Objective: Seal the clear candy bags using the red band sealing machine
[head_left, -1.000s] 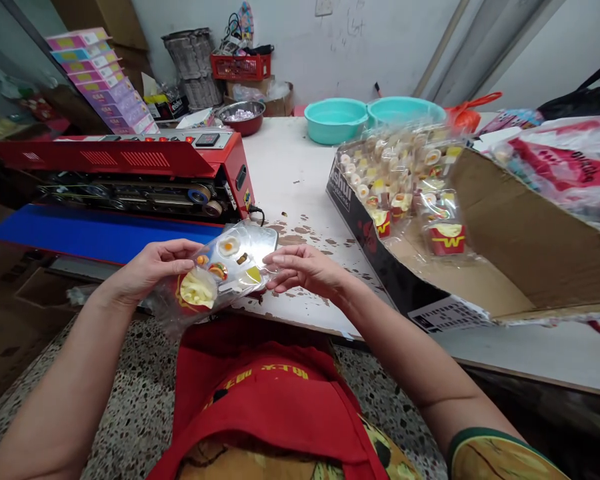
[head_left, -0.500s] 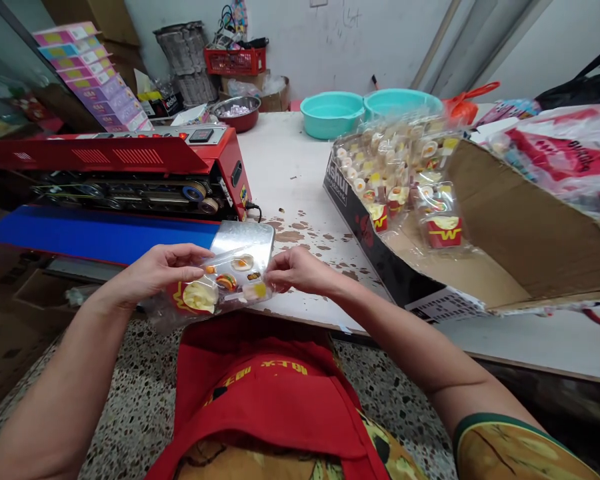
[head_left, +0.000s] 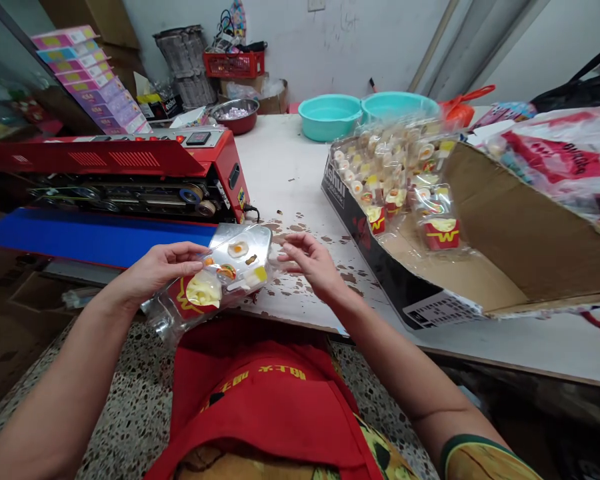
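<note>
My left hand (head_left: 155, 270) is closed on the upper left edge of a clear plastic candy packet (head_left: 217, 277) holding a fried-egg sweet, a small burger sweet and a red fries carton. The packet hangs tilted over the table's front edge, just in front of a metal plate (head_left: 260, 237) at the end of the red sealing machine (head_left: 130, 173). My right hand (head_left: 307, 261) hovers just right of the packet with fingers spread, touching nothing.
An open cardboard box (head_left: 505, 247) at right holds several similar candy packets (head_left: 405, 180). Two teal basins (head_left: 365, 113), a red metal bowl (head_left: 237, 115) and a red basket (head_left: 235, 63) stand at the table's back. A blue conveyor belt (head_left: 90, 237) runs left.
My right hand let go of the packet's right edge and opened, moving slightly right. The left hand keeps its hold and the packet has tipped up a little.
</note>
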The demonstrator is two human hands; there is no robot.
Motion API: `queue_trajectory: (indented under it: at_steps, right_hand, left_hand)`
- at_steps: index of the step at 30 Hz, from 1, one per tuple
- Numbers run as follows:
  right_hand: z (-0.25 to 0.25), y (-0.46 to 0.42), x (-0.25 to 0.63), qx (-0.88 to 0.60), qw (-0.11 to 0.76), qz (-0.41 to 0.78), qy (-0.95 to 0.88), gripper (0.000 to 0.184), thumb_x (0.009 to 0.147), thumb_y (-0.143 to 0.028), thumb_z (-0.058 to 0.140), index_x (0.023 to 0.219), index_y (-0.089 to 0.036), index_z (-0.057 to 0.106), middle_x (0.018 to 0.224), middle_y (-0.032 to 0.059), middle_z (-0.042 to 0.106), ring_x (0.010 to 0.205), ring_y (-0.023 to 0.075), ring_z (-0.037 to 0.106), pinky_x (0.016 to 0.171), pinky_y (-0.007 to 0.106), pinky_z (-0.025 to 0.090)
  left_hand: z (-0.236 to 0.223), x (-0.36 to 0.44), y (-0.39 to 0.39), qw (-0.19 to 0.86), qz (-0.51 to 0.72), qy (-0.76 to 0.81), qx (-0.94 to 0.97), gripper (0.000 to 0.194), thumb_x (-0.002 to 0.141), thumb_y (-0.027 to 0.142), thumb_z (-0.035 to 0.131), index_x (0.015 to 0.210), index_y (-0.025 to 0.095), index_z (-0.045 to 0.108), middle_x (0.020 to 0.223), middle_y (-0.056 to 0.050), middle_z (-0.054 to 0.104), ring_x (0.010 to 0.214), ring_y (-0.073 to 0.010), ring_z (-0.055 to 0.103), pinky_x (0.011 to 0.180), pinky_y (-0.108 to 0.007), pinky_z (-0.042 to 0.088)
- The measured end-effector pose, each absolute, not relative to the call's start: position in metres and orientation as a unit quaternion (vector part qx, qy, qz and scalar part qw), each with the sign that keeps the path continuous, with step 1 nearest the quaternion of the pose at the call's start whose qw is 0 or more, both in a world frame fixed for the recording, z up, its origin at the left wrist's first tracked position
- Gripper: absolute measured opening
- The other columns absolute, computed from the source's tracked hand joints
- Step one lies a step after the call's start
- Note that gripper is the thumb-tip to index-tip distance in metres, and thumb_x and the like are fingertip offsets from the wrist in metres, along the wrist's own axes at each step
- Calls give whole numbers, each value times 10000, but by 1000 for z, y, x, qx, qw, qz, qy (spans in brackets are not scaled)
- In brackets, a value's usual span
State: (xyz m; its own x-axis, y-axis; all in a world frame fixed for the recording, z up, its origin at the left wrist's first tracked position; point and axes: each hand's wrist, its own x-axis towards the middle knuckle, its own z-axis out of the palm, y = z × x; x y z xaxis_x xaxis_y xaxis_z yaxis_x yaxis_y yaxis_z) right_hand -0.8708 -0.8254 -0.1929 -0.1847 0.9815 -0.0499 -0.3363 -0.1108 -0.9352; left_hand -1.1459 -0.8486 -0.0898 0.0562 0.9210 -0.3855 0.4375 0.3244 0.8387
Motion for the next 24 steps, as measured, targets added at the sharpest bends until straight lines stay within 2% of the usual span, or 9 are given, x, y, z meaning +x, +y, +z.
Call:
queue_trajectory:
  at_steps: [2,5,9,12,15,17,19,22,24]
  right_hand:
    - [-186,-816,-864,-371,510,601,-492,324,695,-436,758,889,-204,641,985,27,624,768,129,603,624,260,537]
    - [-178,-800,-856,-367,439,554,-604,281,709,-445,739,793,-180,702,865,31,615,708,122,529,587,248,462]
    - [-174,-780,-849,-346,315,585,-663,351,788,-517,647,858,-184,732,762,5,601,621,99,443,562,246,345]
    - [-174,-768,-850,-334,268,617,-661,375,726,-539,705,855,-187,723,723,-12,594,608,95,411,556,247,292]
    - [-176,-758,-857,-394,276,640,-599,354,637,-494,781,727,-176,655,629,-35,534,558,84,366,518,247,242]
    - [-180,-751,-862,-444,295,644,-549,344,615,-445,799,665,-176,591,592,-41,501,535,78,360,497,244,224]
    - [-185,-746,-864,-468,296,654,-516,344,605,-404,812,653,-176,557,588,-35,502,520,74,366,480,239,219]
    - [-191,-740,-866,-465,298,675,-490,378,577,-368,849,650,-176,531,579,-35,490,491,64,357,452,231,211]
    - [-193,-737,-867,-458,301,683,-483,393,575,-353,865,644,-177,520,546,-52,444,459,53,316,430,227,182]
  left_hand:
    - [-89,-1141,-842,511,227,634,534,475,670,383,813,1090,210,674,1005,-66,715,831,-186,679,677,-232,570]
    - [-90,-1135,-829,526,208,614,551,481,686,382,798,1107,195,662,989,-69,709,816,-176,671,683,-237,556]
    - [-96,-1127,-813,530,195,605,560,473,697,384,778,1106,183,655,925,-64,703,782,-165,655,653,-232,521]
    - [-98,-1120,-805,501,194,614,577,476,693,404,758,1092,170,650,892,-71,692,786,-186,646,670,-274,519]
    - [-99,-1116,-807,397,181,619,653,516,750,485,672,1158,174,622,1099,-106,664,979,-246,625,834,-366,516]
    - [-101,-1118,-818,285,142,618,719,651,759,550,640,1307,214,535,1316,-107,565,1181,-290,533,988,-431,444]
    - [-106,-1123,-835,185,78,615,762,844,720,608,660,1442,269,384,1477,-98,414,1335,-335,384,1095,-500,324]
    - [-116,-1131,-866,98,-11,626,774,1026,668,663,681,1513,337,201,1591,-96,179,1426,-401,195,1124,-618,164]
    - [-122,-1135,-881,68,-40,638,766,1043,674,662,672,1520,363,141,1605,-91,112,1426,-419,178,1104,-640,157]
